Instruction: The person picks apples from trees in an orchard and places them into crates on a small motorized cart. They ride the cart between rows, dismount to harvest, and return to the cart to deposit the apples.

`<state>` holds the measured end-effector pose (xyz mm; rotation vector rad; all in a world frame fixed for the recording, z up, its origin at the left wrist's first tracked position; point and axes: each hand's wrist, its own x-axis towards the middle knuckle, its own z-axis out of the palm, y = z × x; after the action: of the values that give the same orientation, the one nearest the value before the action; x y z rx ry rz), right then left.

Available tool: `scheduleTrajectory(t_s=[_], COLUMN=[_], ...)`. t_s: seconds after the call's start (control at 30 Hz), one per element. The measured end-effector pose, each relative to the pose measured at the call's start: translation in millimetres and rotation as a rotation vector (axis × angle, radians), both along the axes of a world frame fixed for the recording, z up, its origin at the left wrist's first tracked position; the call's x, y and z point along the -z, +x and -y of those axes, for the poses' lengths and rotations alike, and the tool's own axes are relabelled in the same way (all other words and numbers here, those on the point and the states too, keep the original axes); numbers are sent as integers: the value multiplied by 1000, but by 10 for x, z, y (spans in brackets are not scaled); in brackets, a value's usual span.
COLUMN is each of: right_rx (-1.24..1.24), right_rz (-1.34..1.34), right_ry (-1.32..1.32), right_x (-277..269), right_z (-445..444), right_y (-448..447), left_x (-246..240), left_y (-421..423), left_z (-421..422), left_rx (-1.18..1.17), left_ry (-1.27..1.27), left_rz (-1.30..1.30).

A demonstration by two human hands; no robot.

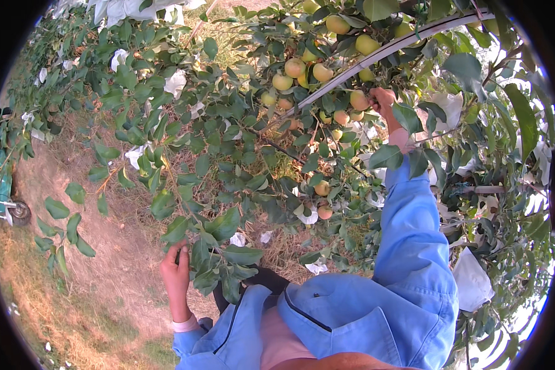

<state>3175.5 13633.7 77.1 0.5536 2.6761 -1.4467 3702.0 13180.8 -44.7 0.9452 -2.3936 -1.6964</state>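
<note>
My right hand point(383, 101) reaches up into an apple tree, its fingers curled right beside a yellow-red apple point(359, 100). Whether those fingers pinch a stem or leaf is too small to make out. More apples hang around it, among them a blushed apple point(341, 117) just below and a greenish one point(366, 74) above. Lower on the left, my left hand point(175, 270) is raised at the edge of a leafy shoot point(222, 254). Something dark shows between its thumb and fingers; I cannot tell what it is.
A pale curved pole point(384, 52) crosses the branches above the apples. White bags point(471, 280) hang among the leaves, and white scraps point(238, 239) lie on the dry ground. A wheel point(19, 212) of a cart with a teal load stands at the far left.
</note>
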Motion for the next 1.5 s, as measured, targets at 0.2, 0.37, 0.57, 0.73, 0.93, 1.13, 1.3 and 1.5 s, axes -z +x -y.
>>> scheduleTrajectory(t_s=[0.2,0.37,0.57,0.73,0.93,1.13,1.3,1.5], right_rx=[-416,-593,-619,-522,-320,-401,-307,-148], right_rz=[-381,-302,-325,-396,-463,-476,-598,-353], right_ry=[1405,1427,1429,1268,1029,942,885,793], right_x=[36,-129,-254,-154,-55,292,319,157], right_z=[79,364,494,240,138,-83,-102,56], right_y=[-54,249,429,289,441,481,318,266], left_x=[115,-36,-1157,-1488,-2124,-2315,-2170,-2418], left_y=[67,35,-625,-1809,-3530,-4868,-5355,-5207], left_z=[51,31,-59,-177,-988,-1690,-1758,-1817], left_rx=[-19,48,364,841,739,551,587,602], left_ry=[33,-228,-367,-591,-631,-1179,-374,-694], left_rz=[-8,-135,-422,-667,-955,-1233,-1165,-961])
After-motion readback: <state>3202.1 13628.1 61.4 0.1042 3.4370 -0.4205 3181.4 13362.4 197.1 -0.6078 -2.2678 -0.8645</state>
